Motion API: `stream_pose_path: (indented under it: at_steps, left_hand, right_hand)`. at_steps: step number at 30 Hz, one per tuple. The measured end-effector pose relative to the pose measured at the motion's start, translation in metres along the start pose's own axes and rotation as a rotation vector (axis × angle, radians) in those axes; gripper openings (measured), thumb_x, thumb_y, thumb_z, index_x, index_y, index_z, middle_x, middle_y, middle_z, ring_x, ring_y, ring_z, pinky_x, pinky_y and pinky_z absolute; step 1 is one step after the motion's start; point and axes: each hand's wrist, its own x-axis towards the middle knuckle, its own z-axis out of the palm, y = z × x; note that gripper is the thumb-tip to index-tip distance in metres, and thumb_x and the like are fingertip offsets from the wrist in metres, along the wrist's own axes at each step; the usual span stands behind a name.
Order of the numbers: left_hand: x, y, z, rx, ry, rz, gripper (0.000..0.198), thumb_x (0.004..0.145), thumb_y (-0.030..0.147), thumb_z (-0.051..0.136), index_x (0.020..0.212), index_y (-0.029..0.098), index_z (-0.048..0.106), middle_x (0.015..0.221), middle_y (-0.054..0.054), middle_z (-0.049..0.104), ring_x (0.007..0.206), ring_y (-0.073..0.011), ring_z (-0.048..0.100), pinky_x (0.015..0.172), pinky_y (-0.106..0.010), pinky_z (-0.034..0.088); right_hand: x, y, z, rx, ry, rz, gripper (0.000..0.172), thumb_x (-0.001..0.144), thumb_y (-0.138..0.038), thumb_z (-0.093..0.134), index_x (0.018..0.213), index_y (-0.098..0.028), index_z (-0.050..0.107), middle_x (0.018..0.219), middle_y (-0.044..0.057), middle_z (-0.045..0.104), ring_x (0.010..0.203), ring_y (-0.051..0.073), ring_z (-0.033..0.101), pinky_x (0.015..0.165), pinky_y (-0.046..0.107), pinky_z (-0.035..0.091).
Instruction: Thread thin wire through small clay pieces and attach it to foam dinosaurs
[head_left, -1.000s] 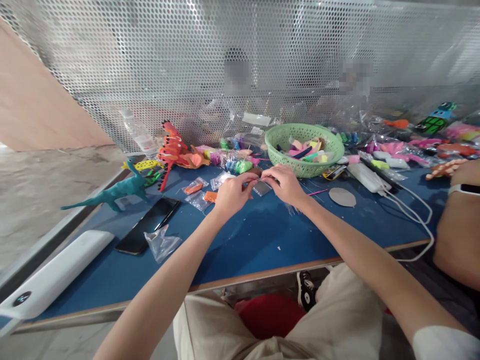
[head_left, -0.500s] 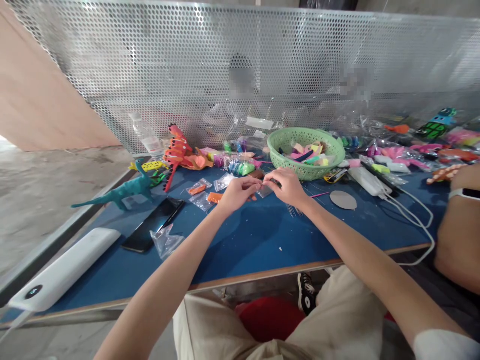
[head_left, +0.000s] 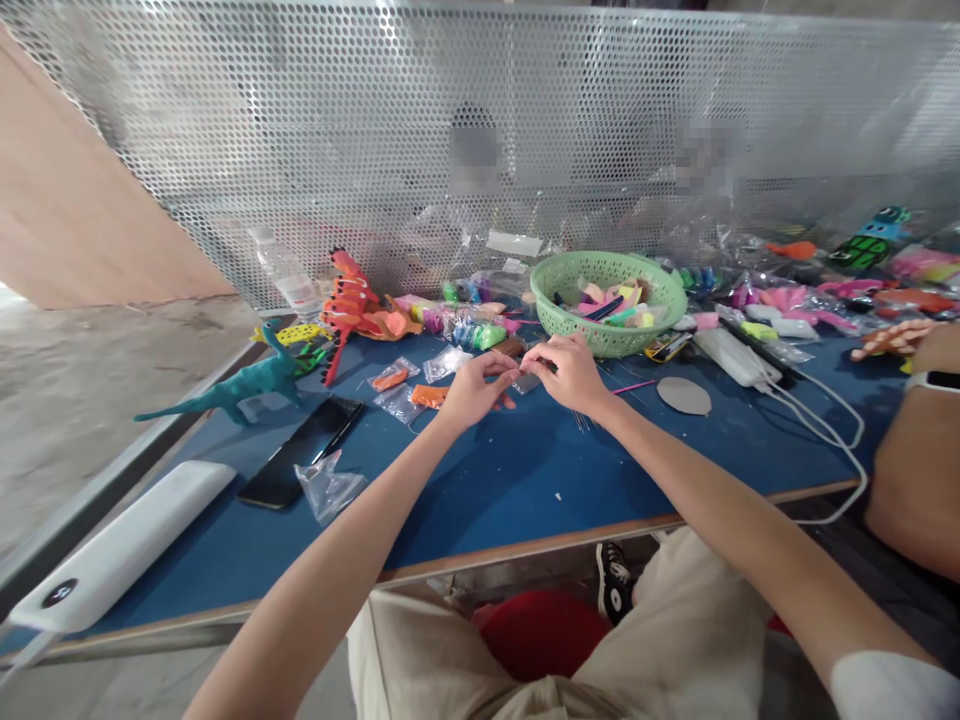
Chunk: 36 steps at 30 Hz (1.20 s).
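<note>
Over the blue table point(head_left: 517, 480), my left hand point(head_left: 478, 390) and my right hand point(head_left: 568, 372) meet fingertip to fingertip. Both are pinched closed around something too small to make out. Just left of my left hand lies orange clay point(head_left: 429, 397) on a small plastic bag, with a second bagged orange piece point(head_left: 391, 380) beyond it. A brown lump point(head_left: 510, 347) sits just behind my fingertips. Thin wires point(head_left: 583, 421) lie under my right wrist. A grey oval disc point(head_left: 683, 396) rests to the right of my right forearm.
A green basket point(head_left: 547, 312) of coloured clay pieces stands behind my right hand. Clay dinosaurs, one teal point(head_left: 251, 383) and one red-orange point(head_left: 349, 305), stand left. A phone point(head_left: 289, 460) and white power bank point(head_left: 150, 540) lie nearer. Another person's arm point(head_left: 919, 450) is at right.
The whole view has shifted very slightly. My hands stay together in the same place, with their fingertips barely moved.
</note>
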Motion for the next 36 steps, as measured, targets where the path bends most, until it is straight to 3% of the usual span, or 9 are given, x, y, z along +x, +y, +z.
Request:
stream_pose_path:
  at_steps: [7, 13, 19, 22, 27, 33, 36]
  left_hand:
    - [-0.003, 0.003, 0.002, 0.041, 0.042, 0.001, 0.038, 0.089, 0.054, 0.064, 0.103, 0.020, 0.058, 0.102, -0.007, 0.076, 0.045, -0.0123, 0.066, 0.039, -0.021, 0.049]
    - [-0.006, 0.008, 0.002, 0.135, 0.076, 0.080, 0.030, 0.093, 0.050, 0.059, 0.102, 0.021, 0.057, 0.104, -0.006, 0.076, 0.044, -0.0118, 0.065, 0.039, -0.019, 0.042]
    - [-0.007, 0.009, 0.004, 0.265, 0.104, 0.143, 0.023, 0.097, 0.045, 0.052, 0.102, 0.022, 0.057, 0.105, -0.003, 0.077, 0.044, -0.0120, 0.065, 0.044, -0.021, 0.044]
    - [-0.008, 0.009, 0.003, 0.421, 0.137, 0.165, 0.017, 0.098, 0.039, 0.050, 0.101, 0.024, 0.058, 0.094, 0.001, 0.078, 0.044, -0.0116, 0.064, 0.054, -0.023, 0.049]
    - [-0.007, 0.010, -0.001, 0.674, 0.175, 0.186, 0.018, 0.100, 0.039, 0.048, 0.104, 0.027, 0.061, 0.077, 0.004, 0.076, 0.054, -0.0155, 0.068, 0.067, -0.026, 0.051]
    - [-0.003, 0.007, -0.002, 0.735, 0.159, 0.215, 0.025, 0.101, 0.040, 0.048, 0.120, 0.025, 0.055, 0.093, 0.000, 0.079, 0.063, -0.0165, 0.071, 0.065, -0.027, 0.049]
    - [-0.002, 0.005, -0.005, 0.760, 0.159, 0.214, 0.022, 0.101, 0.040, 0.048, 0.115, 0.025, 0.057, 0.089, 0.001, 0.078, 0.065, -0.0174, 0.072, 0.067, -0.028, 0.049]
  right_hand:
    - [0.000, -0.006, -0.001, -0.021, -0.012, 0.065, 0.022, 0.099, -0.034, 0.060, 0.085, -0.024, 0.073, 0.075, 0.000, 0.073, 0.082, 0.020, 0.063, 0.086, 0.038, 0.030]
    - [0.001, -0.008, -0.002, 0.030, 0.002, 0.156, 0.018, 0.097, -0.034, 0.064, 0.085, -0.025, 0.074, 0.078, 0.000, 0.075, 0.083, 0.020, 0.064, 0.086, 0.038, 0.031]
    - [0.001, -0.007, 0.001, 0.153, -0.012, 0.226, 0.019, 0.096, -0.032, 0.063, 0.084, -0.024, 0.075, 0.077, 0.000, 0.076, 0.080, 0.020, 0.065, 0.085, 0.034, 0.039]
    - [0.001, -0.007, 0.003, 0.181, 0.006, 0.251, 0.022, 0.095, -0.034, 0.064, 0.080, -0.023, 0.075, 0.074, 0.000, 0.076, 0.078, 0.020, 0.065, 0.081, 0.032, 0.042]
    - [0.001, -0.009, 0.006, 0.219, 0.033, 0.261, 0.024, 0.097, -0.034, 0.061, 0.080, -0.023, 0.076, 0.072, -0.001, 0.075, 0.071, 0.019, 0.066, 0.078, 0.031, 0.043]
    - [0.000, -0.004, 0.009, 0.167, 0.006, 0.221, 0.019, 0.098, -0.033, 0.060, 0.090, -0.023, 0.073, 0.082, 0.001, 0.076, 0.078, 0.020, 0.066, 0.083, 0.033, 0.041]
    - [0.000, 0.001, 0.007, 0.149, -0.022, 0.155, 0.018, 0.098, -0.037, 0.061, 0.092, -0.024, 0.072, 0.084, 0.001, 0.076, 0.079, 0.020, 0.065, 0.086, 0.035, 0.039]
